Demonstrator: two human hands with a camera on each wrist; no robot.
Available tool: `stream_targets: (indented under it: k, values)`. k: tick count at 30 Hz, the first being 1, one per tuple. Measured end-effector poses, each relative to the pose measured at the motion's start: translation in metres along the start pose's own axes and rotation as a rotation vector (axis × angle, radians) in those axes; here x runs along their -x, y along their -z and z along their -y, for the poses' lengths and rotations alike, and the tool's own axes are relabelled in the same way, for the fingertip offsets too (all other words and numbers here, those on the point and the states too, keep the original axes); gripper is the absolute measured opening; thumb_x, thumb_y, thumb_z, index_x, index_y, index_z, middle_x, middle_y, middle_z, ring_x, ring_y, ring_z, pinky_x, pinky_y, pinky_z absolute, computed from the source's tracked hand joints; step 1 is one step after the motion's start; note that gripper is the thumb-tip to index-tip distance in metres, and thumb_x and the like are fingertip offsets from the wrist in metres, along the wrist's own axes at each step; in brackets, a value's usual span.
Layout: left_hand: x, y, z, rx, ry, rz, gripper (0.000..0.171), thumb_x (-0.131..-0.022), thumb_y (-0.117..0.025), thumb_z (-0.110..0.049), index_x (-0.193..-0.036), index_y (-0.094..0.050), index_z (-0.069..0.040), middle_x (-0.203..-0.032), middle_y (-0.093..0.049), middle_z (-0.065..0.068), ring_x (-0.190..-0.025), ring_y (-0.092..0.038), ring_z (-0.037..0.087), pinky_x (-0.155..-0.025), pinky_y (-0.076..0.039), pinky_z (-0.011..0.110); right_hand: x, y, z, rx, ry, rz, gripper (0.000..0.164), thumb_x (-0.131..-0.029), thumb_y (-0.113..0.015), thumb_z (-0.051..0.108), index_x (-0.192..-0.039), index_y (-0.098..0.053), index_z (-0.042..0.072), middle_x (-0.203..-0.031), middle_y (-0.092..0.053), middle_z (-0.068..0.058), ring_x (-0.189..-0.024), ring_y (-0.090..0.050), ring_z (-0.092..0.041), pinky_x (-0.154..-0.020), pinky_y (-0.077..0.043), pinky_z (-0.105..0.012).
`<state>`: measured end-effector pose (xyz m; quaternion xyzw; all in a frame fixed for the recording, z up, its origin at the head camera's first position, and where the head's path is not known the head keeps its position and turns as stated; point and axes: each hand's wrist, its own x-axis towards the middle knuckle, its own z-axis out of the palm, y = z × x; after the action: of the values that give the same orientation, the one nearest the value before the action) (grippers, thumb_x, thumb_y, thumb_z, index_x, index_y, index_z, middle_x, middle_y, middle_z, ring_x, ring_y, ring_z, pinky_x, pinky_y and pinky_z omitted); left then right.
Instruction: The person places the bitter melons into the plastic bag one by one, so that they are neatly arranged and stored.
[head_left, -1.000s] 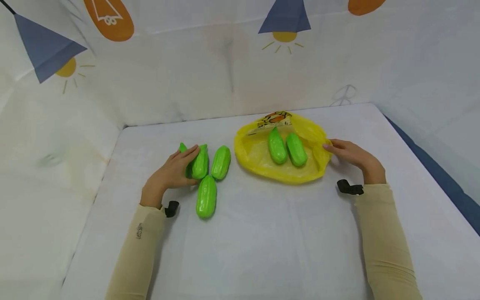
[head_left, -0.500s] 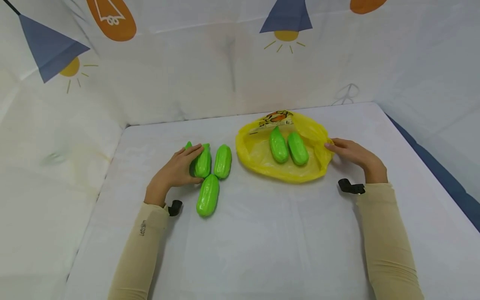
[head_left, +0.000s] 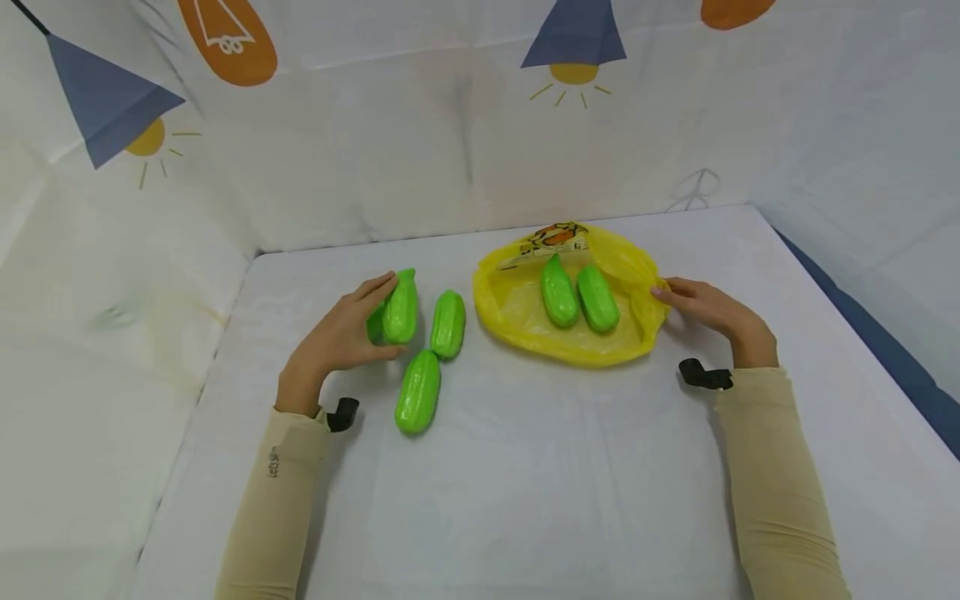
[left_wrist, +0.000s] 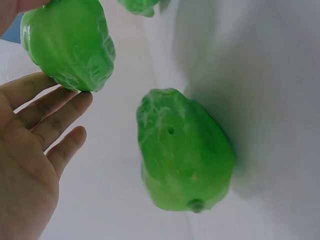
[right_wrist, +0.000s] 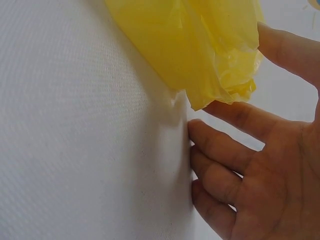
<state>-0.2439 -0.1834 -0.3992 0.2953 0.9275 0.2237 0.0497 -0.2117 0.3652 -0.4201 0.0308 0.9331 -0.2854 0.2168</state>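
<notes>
My left hand (head_left: 337, 333) grips a glossy green toy cucumber (head_left: 402, 310) between thumb and fingers. Another green shape (head_left: 376, 327) shows in the gap between palm and cucumber, mostly hidden. In the left wrist view the held cucumber (left_wrist: 70, 45) is at upper left, with a cucumber (left_wrist: 185, 150) on the table beside it. Two loose cucumbers, one near (head_left: 417, 392) and one farther (head_left: 448, 325), lie right of the hand. My right hand (head_left: 708, 308) pinches the edge of an open yellow plastic bag (head_left: 517, 342). Two cucumbers, left (head_left: 558, 292) and right (head_left: 597, 300), lie inside it.
The white-covered table (head_left: 540, 483) stretches in front of both arms. A white cloth backdrop (head_left: 360, 150) with printed lamps rises at its back and sides. Black wrist cameras, left (head_left: 343, 414) and right (head_left: 705, 374), are worn at each cuff.
My left hand has drawn slightly back and lifted the cucumber away from the two loose ones. The right hand keeps its hold on the bag's edge. The head view has shifted slightly.
</notes>
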Motion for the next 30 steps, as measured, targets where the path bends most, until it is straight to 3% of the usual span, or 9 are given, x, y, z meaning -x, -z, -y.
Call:
stream_targets:
  k: [6,23,30]
  values:
    - [0.0,-0.001,-0.01,0.032,-0.041,-0.016,0.104,-0.076,-0.083,-0.037,-0.157,-0.023,-0.011,-0.162,-0.023,0.006,-0.142,-0.033,0.041,-0.111,-0.034,0.061,0.001,-0.001,-0.002,-0.001,-0.009,-0.002,0.095,-0.094,-0.033,0.071,-0.155,-0.018,0.0,-0.158,-0.016,-0.031,-0.143,-0.013,-0.054,-0.111,-0.014,-0.073]
    - [-0.001,-0.007,-0.03,0.004,-0.061,0.009,0.105,-0.076,-0.081,-0.045,-0.158,-0.021,-0.016,-0.164,-0.021,0.001,-0.145,-0.03,0.036,-0.113,-0.034,0.057,0.001,0.0,0.0,-0.005,0.031,-0.003,0.091,-0.097,-0.034,0.066,-0.154,-0.018,-0.002,-0.157,-0.016,-0.032,-0.143,-0.012,-0.054,-0.112,-0.013,-0.071]
    - [-0.002,-0.011,-0.036,-0.011,-0.089,0.017,0.104,-0.077,-0.081,-0.044,-0.157,-0.022,-0.015,-0.164,-0.021,0.0,-0.148,-0.026,0.031,-0.12,-0.023,0.054,-0.001,0.0,-0.001,0.009,0.024,-0.004,0.092,-0.096,-0.032,0.068,-0.155,-0.018,-0.001,-0.157,-0.016,-0.032,-0.143,-0.012,-0.055,-0.111,-0.013,-0.072]
